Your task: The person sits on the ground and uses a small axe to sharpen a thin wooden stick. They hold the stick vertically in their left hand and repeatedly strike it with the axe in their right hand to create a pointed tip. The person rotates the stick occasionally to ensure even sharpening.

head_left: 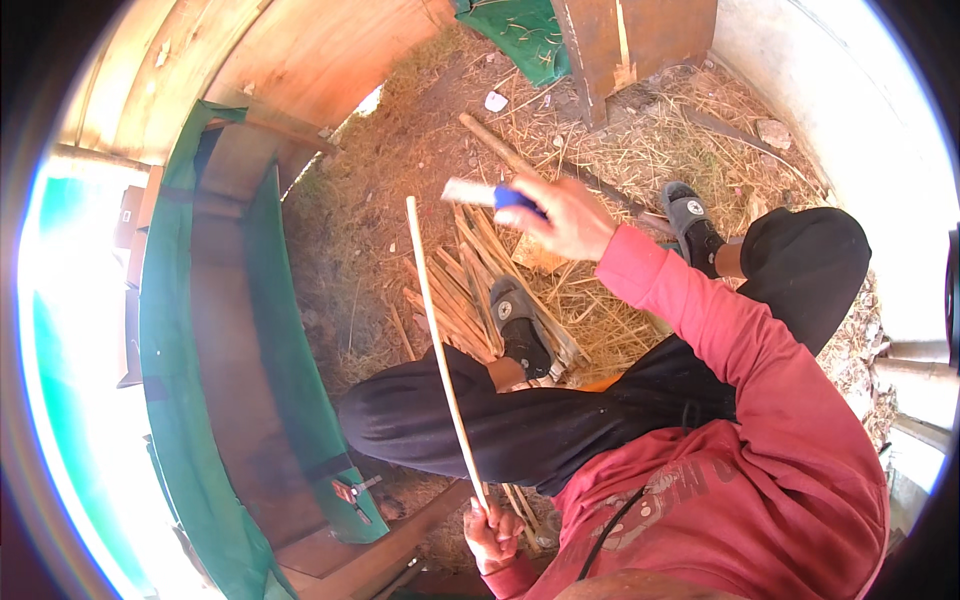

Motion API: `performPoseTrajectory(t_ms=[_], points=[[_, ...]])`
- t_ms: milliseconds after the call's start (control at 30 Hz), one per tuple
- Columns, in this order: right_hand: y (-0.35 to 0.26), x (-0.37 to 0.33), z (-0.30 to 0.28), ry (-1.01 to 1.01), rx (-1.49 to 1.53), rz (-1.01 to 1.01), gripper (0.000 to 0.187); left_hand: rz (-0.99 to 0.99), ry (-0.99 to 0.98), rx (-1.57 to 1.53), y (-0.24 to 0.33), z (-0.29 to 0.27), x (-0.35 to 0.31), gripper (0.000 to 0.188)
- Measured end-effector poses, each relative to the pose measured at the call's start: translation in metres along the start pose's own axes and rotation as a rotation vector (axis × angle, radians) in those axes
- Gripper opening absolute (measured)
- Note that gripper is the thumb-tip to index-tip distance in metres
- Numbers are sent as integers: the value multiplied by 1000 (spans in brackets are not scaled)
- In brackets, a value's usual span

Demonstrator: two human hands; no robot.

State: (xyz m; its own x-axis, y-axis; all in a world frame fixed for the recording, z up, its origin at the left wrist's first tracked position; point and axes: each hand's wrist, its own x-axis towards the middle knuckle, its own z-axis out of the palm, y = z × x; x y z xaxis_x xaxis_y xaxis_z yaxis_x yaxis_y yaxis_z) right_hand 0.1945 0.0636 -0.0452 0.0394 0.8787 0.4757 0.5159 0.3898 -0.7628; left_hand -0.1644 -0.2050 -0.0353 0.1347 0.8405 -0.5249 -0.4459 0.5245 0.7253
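The person sits low over straw-strewn ground (640, 150), legs in black trousers and a red long-sleeved top. The left hand (492, 535), near the lower edge, is closed in a fist around the bottom end of a long, thin, pale stick (440, 350). The stick rises from that fist, crosses in front of the left knee, and ends with its tip free, up beside the other hand's tool but apart from it.

The right hand (565, 215) is raised above the ground, fingers wrapped around the blue handle of a knife (490, 195). Its blade is motion-blurred and points toward the person's left, toward the stick's upper end; blade and stick do not touch.

Below the right hand lies a pile of split wooden strips (465, 295), fanned out on the straw. The left foot, in a grey shoe (520, 325), rests on the pile. The other grey shoe (690, 220) sits further right on the straw, well apart from the strips.

To the left stands a wooden frame lined with green tarpaulin (165, 300). A wooden post (600, 50) rises at the top, with another piece of green sheeting (520, 35) just beside it.
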Motion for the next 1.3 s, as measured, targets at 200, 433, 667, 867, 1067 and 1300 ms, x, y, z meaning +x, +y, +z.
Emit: performPoseTrajectory(t_ms=[200, 433, 667, 867, 1067, 1300], points=[[-32, -3, 4, -77, -89, -156, 44, -10, 13, 70, -3, 8, -1, 48], [-32, -8, 19, 129, -262, -279, 46, -29, -46, 102, -6, -2, -9, 49], [1, 4, 10, 248, -553, -174, 52, -83, -121, 329, -8, -1, -24, 47], [104, 41, -88, 449, -450, 544, 71, -21, 390, 100, -23, -29, -54, 45], [39, 21, -18, 28, -13, 302, 45, 61, -22, -62, -3, 6, 4, 47], [-40, 11, 21, 14, 927, 269, 26, 185, -123, 205, -13, 29, 53, 46]])
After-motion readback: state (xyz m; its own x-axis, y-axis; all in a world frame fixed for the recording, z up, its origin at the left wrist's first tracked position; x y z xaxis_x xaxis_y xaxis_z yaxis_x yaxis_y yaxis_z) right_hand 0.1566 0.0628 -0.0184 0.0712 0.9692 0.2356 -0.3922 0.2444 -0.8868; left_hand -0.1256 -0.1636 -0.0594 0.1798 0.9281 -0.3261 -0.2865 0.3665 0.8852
